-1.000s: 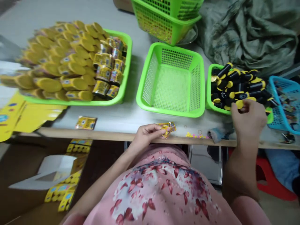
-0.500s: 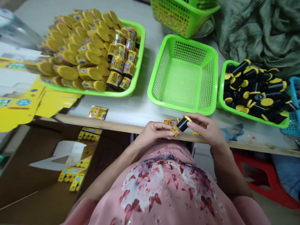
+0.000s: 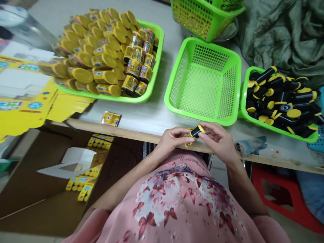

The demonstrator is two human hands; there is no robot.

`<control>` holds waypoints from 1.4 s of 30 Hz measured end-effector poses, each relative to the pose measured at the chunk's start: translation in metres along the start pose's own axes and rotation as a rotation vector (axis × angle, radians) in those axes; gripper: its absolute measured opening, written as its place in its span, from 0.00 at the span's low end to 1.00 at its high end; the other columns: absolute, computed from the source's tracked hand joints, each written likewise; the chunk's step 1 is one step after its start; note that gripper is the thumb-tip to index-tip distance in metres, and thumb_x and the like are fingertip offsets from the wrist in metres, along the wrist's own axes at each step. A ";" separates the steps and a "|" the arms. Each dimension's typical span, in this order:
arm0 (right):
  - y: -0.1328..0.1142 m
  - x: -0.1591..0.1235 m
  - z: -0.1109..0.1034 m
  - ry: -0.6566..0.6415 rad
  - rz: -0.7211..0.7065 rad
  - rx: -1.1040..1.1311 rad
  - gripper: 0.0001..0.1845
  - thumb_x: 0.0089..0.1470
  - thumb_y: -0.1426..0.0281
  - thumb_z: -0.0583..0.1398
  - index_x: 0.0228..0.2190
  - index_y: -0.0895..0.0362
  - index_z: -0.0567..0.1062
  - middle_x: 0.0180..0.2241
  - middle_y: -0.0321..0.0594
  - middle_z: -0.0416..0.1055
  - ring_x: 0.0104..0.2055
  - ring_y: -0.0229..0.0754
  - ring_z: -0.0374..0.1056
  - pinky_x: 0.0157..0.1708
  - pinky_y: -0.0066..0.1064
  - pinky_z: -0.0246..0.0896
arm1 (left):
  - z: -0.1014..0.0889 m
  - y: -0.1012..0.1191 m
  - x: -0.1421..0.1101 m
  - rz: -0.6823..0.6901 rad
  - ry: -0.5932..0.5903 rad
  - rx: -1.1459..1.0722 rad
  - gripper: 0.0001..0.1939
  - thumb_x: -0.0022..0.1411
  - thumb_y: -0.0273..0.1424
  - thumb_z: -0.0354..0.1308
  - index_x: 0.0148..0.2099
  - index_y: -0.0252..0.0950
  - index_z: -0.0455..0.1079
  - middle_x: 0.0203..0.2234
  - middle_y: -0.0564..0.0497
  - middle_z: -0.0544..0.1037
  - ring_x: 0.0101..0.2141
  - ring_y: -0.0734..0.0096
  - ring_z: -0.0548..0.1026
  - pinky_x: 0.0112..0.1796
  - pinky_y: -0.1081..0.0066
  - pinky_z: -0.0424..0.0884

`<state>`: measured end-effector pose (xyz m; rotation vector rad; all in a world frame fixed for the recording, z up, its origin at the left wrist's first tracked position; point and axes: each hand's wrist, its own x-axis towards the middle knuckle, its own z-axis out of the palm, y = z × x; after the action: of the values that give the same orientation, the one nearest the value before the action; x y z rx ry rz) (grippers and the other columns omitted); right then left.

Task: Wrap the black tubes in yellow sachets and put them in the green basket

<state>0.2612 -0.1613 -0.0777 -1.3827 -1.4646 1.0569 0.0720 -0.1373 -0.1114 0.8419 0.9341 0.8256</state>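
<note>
My hands meet above the table's front edge, holding a small black bottle with a yellow cap (image 3: pixel 195 132) between them. My left hand (image 3: pixel 172 140) pinches a printed yellow label (image 3: pixel 188 139) against the bottle's lower end, and my right hand (image 3: pixel 217 140) holds the capped end in its fingertips. A single loose label (image 3: pixel 110 118) lies on the table to the left of my hands. A green tray (image 3: pixel 278 126) at the right holds several bare black bottles with yellow caps, lying jumbled.
A green tray (image 3: pixel 149 91) at the left holds many yellow-capped bottles, some labelled. A green mesh basket (image 3: pixel 205 81) sits between the trays, with stacked baskets (image 3: pixel 199 17) behind. Grey-green sacking (image 3: pixel 283 37) lies back right. Flat yellow cartons (image 3: pixel 25 98) and a cardboard box (image 3: pixel 50 202) are left, a red stool (image 3: pixel 275 199) below right.
Both hands have stayed together around the bottle and label, and the bottle now sits lower and more tightly in my fingers. The view has shifted slightly, so the table contents appear further right.
</note>
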 end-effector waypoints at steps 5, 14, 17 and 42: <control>0.004 -0.006 0.010 0.049 -0.087 -0.084 0.20 0.57 0.65 0.66 0.51 0.50 0.76 0.46 0.42 0.76 0.45 0.43 0.75 0.49 0.39 0.75 | 0.004 0.001 0.000 -0.058 0.010 -0.179 0.15 0.46 0.34 0.75 0.38 0.38 0.83 0.32 0.51 0.85 0.31 0.69 0.80 0.40 0.69 0.75; 0.009 -0.009 0.003 -0.040 -0.299 -0.248 0.14 0.64 0.67 0.58 0.48 0.48 0.80 0.51 0.42 0.77 0.54 0.45 0.73 0.56 0.44 0.70 | 0.005 0.006 0.000 -0.230 -0.080 -0.330 0.19 0.42 0.38 0.78 0.35 0.33 0.80 0.25 0.51 0.83 0.23 0.70 0.80 0.32 0.71 0.80; 0.014 -0.009 0.007 -0.052 -0.272 -0.191 0.13 0.63 0.68 0.59 0.46 0.48 0.81 0.49 0.41 0.79 0.52 0.44 0.75 0.55 0.40 0.70 | 0.007 0.006 0.000 -0.224 -0.069 -0.330 0.19 0.41 0.39 0.78 0.33 0.33 0.79 0.24 0.51 0.82 0.22 0.71 0.80 0.30 0.71 0.80; 0.020 -0.009 0.011 -0.085 -0.052 0.178 0.17 0.62 0.61 0.61 0.52 0.47 0.76 0.52 0.39 0.78 0.55 0.44 0.74 0.57 0.41 0.70 | 0.006 0.008 -0.002 -0.234 -0.185 -0.398 0.20 0.45 0.36 0.76 0.39 0.32 0.80 0.27 0.48 0.83 0.25 0.67 0.81 0.33 0.68 0.79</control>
<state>0.2568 -0.1695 -0.1003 -1.1813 -1.4216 1.1954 0.0752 -0.1369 -0.1016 0.4438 0.6591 0.6858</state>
